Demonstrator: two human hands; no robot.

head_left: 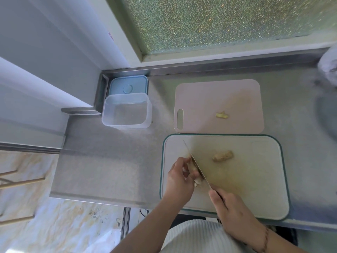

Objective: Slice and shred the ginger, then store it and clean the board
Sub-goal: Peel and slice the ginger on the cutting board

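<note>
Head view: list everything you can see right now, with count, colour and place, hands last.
white board: 1, white with green rim, near counter edge
pink board: 1, pink, behind white board
ginger piece: 1, tan, mid white board
ginger scrap: 1, yellowish, on pink board
held ginger: 1, pale, under left fingers
knife: 1, steel, cutting held ginger
container: 1, clear, left of boards
lid: 1, blue, behind container
left hand: pins ginger
right hand: grips knife

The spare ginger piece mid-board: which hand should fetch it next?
Probably the left hand: it only steadies the ginger being cut, while the right hand grips the knife. The spare piece lies untouched.
</note>
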